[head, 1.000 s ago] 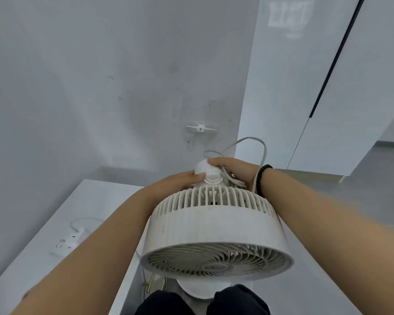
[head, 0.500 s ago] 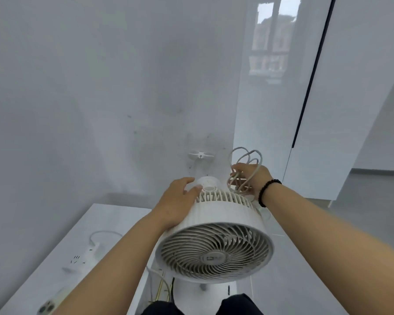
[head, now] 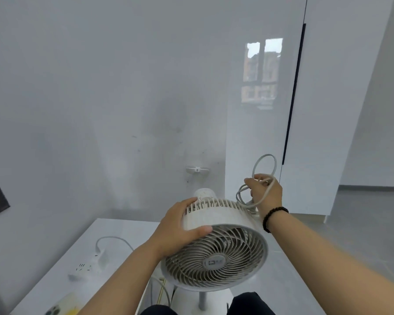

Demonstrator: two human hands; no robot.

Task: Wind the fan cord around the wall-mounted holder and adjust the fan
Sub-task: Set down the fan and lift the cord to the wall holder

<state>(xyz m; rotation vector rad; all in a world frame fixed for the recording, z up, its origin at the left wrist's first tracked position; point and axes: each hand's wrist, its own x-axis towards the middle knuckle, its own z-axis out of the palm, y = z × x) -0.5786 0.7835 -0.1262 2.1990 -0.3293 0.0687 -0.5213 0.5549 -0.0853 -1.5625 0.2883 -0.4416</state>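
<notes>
A white round fan [head: 216,253] on a pole stand faces me at lower centre, tilted slightly up. My left hand [head: 180,230] grips the upper left rim of its housing, thumb across the front edge. My right hand [head: 265,194] is raised behind the fan's right side and holds several loops of the white fan cord [head: 263,169]; one loop sticks up above the fingers. The small white wall-mounted holder [head: 197,170] sits on the wall just above and behind the fan, left of my right hand.
A white table [head: 114,233] stands at left with a power strip [head: 89,267], a plugged charger with cable [head: 102,255] and a phone [head: 59,309]. Tall glossy white cabinet doors [head: 328,110] rise at right. The fan's base [head: 203,301] stands by my knees.
The fan head has tilted up toward me. My left hand slid from the rear knob to the housing rim. My right hand lifted the bundled cord up and away from the fan's back.
</notes>
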